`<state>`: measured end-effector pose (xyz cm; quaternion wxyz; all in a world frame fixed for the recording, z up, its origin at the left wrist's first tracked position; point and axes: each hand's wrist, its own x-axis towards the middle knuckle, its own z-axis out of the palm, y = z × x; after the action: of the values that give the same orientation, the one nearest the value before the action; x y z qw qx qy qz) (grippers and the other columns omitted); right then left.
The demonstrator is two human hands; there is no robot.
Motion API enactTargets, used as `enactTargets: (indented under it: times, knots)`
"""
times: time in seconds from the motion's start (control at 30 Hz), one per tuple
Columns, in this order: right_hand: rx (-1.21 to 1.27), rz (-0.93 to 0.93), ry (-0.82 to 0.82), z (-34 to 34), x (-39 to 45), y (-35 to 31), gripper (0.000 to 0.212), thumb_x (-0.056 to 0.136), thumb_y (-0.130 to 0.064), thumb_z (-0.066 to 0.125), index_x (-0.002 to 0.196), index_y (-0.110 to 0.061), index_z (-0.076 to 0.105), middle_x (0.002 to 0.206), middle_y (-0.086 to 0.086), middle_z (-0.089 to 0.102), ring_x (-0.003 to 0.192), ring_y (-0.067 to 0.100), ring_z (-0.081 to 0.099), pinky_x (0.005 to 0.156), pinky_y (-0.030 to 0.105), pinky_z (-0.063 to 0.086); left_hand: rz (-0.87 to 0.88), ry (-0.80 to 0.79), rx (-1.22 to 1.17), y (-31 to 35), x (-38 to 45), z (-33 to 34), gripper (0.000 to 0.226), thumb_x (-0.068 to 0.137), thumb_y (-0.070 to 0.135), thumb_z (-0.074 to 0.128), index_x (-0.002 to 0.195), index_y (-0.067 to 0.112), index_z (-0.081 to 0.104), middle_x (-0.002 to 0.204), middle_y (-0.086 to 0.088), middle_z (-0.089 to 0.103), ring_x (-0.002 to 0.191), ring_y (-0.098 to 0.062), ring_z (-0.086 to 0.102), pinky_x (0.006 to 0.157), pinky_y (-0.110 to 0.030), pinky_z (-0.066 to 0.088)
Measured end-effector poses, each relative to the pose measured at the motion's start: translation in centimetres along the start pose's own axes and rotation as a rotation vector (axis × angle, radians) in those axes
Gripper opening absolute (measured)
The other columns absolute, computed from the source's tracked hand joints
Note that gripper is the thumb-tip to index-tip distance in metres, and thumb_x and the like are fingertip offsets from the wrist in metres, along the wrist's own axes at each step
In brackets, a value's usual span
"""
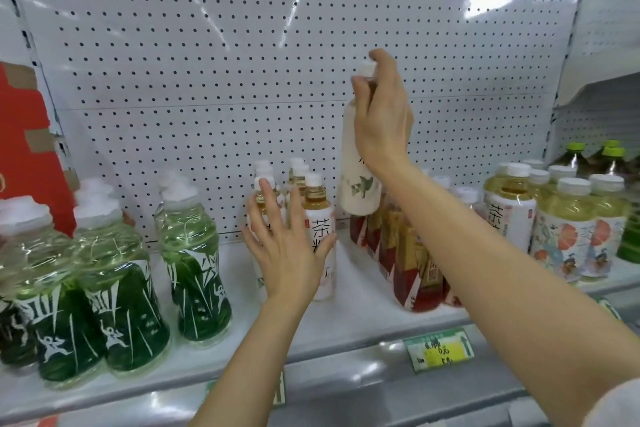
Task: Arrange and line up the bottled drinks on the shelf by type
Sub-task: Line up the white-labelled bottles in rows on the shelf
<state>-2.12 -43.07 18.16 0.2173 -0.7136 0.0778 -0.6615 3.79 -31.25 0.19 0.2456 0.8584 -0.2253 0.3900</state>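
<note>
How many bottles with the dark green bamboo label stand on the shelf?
4 visible: one cut off at the left edge, two at the front left, one alone further right. More may stand hidden behind them.

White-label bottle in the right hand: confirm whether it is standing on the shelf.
No: the right hand holds the white-label bottle by its neck, lifted clear above the shelf.

the right hand (381,114) covers the neck and upper label of the lifted white bottle (358,180); the left hand (287,246) hides most of the white-label bottles (320,218); the right forearm masks the red-label bottles (408,267); the picture's left edge cuts the red carton (20,149); the price tag (438,350) is unreadable
</note>
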Motion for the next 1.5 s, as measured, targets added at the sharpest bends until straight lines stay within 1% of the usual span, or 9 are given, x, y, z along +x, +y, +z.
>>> enactTargets:
  times: [0.17,0.33,0.43,0.5,0.7,0.87,0.97,1.13,1.5]
  knots:
    - [0.117,0.026,-0.015,-4.1,-0.9,-1.8,0.031,0.101,-0.032,0.045,0.129,-0.019,0.05,0.088,-0.005,0.065,0.081,0.016,0.065,0.076,0.042,0.053,-0.002,-0.056,-0.138,-0.5,0.4,-0.6,0.1,0.081,0.067,0.061,0.16,0.026,0.018,0.168,-0.01,-0.011,0.153,-0.041,0.001,0.116,-0.07,0.017]
    - [0.242,0.161,-0.154,-5.7,-4.9,-1.5,0.025,0.1,-0.032,0.051,0.123,-0.023,0.053,0.076,-0.008,0.061,0.074,0.014,0.063,0.071,0.05,0.056,-0.073,0.113,-0.624,2.7,-2.3,-5.1,0.065,0.102,0.054,0.028,0.159,0.023,0.022,0.169,0.001,0.007,0.155,-0.016,0.002,0.125,-0.05,0.011]
    - [0.229,0.171,-0.178,-5.4,-7.6,-1.4,0.023,0.1,-0.03,0.051,0.121,-0.021,0.052,0.08,-0.002,0.064,0.071,0.015,0.059,0.069,0.046,0.054,0.005,-0.12,-0.797,6.4,-5.1,-7.4,0.083,0.096,0.061,0.045,0.161,0.028,0.005,0.166,0.016,0.002,0.149,0.007,-0.003,0.12,-0.027,0.016]
    - [0.18,0.164,-0.221,-5.2,-9.0,-1.4,0.026,0.101,-0.03,0.05,0.124,-0.019,0.051,0.09,0.002,0.065,0.078,0.017,0.059,0.071,0.037,0.047,-0.049,-0.211,-0.804,7.8,-6.1,-7.3,0.102,0.088,0.046,0.069,0.16,0.028,-0.001,0.167,0.011,0.007,0.15,0.0,0.01,0.118,-0.029,0.026]
    - [-0.062,0.09,-0.266,-8.6,-10.4,1.4,0.039,0.101,-0.043,0.041,0.133,-0.022,0.052,0.111,-0.002,0.063,0.102,0.017,0.06,0.081,0.036,0.048,-0.194,-0.193,-0.912,8.1,-8.3,-6.0,0.101,0.082,0.028,0.08,0.159,0.024,0.015,0.151,0.009,0.037,0.116,0.016,0.037,0.087,0.005,0.029]
    - [-0.26,0.177,0.146,-15.2,-11.5,11.1,0.043,0.094,-0.033,0.056,0.132,-0.012,0.049,0.126,0.007,0.051,0.114,0.021,0.048,0.093,0.034,0.044,-0.264,-0.149,-0.865,6.0,-8.1,-5.6,0.104,0.079,0.02,0.082,0.158,0.03,0.014,0.148,0.005,0.042,0.115,-0.004,0.043,0.089,-0.018,0.044]
    - [-0.293,0.48,0.064,-17.9,-13.2,17.1,0.073,0.086,-0.035,0.07,0.145,-0.016,0.032,0.144,0.011,0.038,0.131,0.027,0.039,0.107,0.053,0.039,-0.28,-0.103,-0.85,4.7,-7.9,-5.4,0.103,0.078,0.016,0.082,0.157,0.028,0.018,0.15,0.002,0.041,0.121,-0.012,0.044,0.092,-0.032,0.043]
    - [-0.126,0.653,-0.173,-18.1,-14.5,21.1,0.101,0.071,-0.043,0.083,0.149,-0.026,0.022,0.148,0.009,0.041,0.133,0.028,0.044,0.109,0.056,0.039,-0.335,-0.008,-0.862,2.3,-7.7,-5.2,0.097,0.076,0.013,0.083,0.153,0.024,0.026,0.133,0.004,0.05,0.112,-0.016,0.051,0.079,-0.02,0.043]
    - [0.02,0.767,-0.119,-17.2,-13.5,20.7,0.077,0.076,-0.023,0.081,0.137,-0.016,0.035,0.136,0.012,0.051,0.122,0.029,0.053,0.1,0.056,0.048,-0.4,0.032,-0.776,-1.0,-6.2,-5.3,0.095,0.079,0.012,0.081,0.154,0.018,0.023,0.142,-0.007,0.047,0.119,-0.02,0.049,0.088,-0.037,0.045]
